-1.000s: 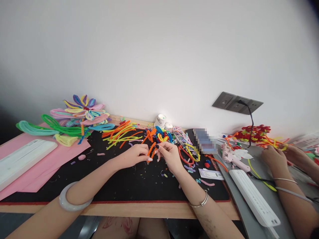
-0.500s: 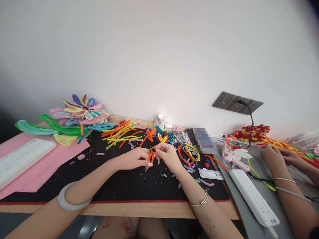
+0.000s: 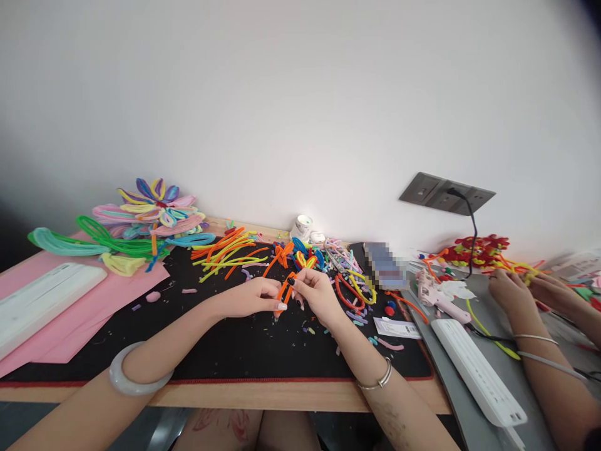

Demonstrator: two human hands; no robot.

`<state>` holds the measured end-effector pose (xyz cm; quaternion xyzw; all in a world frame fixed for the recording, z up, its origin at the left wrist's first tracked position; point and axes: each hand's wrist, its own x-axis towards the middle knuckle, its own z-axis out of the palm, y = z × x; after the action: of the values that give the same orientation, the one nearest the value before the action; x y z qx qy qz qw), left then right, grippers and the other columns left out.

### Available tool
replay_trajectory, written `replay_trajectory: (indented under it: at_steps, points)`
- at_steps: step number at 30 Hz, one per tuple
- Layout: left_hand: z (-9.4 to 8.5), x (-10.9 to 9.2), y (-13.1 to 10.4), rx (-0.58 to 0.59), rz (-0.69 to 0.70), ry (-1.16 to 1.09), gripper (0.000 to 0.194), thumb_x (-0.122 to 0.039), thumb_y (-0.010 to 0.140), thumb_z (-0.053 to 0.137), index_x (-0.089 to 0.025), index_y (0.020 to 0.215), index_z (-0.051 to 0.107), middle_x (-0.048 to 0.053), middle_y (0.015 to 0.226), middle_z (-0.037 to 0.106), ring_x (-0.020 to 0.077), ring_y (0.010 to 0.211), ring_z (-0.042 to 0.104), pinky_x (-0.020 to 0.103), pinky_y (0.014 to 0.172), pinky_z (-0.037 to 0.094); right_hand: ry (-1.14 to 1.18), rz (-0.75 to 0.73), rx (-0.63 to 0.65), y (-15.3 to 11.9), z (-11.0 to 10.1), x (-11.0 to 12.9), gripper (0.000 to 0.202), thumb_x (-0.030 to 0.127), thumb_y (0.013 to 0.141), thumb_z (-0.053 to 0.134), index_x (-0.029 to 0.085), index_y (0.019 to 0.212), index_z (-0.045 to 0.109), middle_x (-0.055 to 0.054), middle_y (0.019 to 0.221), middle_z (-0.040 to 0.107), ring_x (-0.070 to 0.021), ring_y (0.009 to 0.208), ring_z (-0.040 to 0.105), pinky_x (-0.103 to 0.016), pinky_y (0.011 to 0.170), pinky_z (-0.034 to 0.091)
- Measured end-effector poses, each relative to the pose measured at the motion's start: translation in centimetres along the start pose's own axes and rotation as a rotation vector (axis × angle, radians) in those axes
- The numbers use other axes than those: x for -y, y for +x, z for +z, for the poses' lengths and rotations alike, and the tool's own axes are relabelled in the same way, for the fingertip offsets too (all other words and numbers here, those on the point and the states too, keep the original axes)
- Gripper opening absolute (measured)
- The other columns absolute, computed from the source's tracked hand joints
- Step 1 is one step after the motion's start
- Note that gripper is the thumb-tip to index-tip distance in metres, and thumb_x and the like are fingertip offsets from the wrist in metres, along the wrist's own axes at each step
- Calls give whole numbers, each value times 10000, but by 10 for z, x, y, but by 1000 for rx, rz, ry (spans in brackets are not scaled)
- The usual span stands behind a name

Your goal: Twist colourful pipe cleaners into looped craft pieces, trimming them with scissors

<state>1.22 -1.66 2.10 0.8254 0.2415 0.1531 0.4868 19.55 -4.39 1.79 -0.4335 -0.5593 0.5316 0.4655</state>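
Note:
Between my two hands, above the black mat, is a narrow loop of orange pipe cleaner. My left hand pinches its lower end between thumb and fingers. At the upper end, my right hand, with dark nails, grips the loop between thumb and forefinger. Just behind lie a bent orange pipe cleaner piece and a blue, yellow and red bundle of loops. Orange and yellow pipe cleaners are strewn to the left of these.
A pipe cleaner flower rests on pink sheets at left, near a white box-like device. At right are a phone, a glue gun and another white device. A co-worker's hands handle yellow and orange pipe cleaners.
The orange loop has opened slightly wider and its upper end has shifted a little right with my right hand. My left hand stays nearly in place. The co-worker's hands have moved slightly.

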Motion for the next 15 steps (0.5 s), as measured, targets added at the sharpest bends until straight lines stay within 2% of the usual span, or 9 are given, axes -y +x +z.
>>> replay_trajectory:
  at_steps: [7, 15]
  points:
    - [-2, 0, -1, 34, -6, 29, 328, -413, 801, 531, -155, 664, 678, 27, 796, 587, 158, 794, 532, 239, 722, 399, 16, -13, 23, 0, 1, -2, 293, 381, 721, 638, 165, 592, 490, 44, 493, 546, -46, 329, 400, -167, 319, 323]
    - [-1, -3, -3, 121, 18, 11, 318, -394, 805, 535, -158, 662, 692, 31, 717, 580, 160, 766, 523, 234, 682, 394, 35, 37, 113, -2, 3, -2, 253, 341, 705, 658, 152, 610, 518, 34, 514, 566, -56, 345, 448, -167, 322, 377]
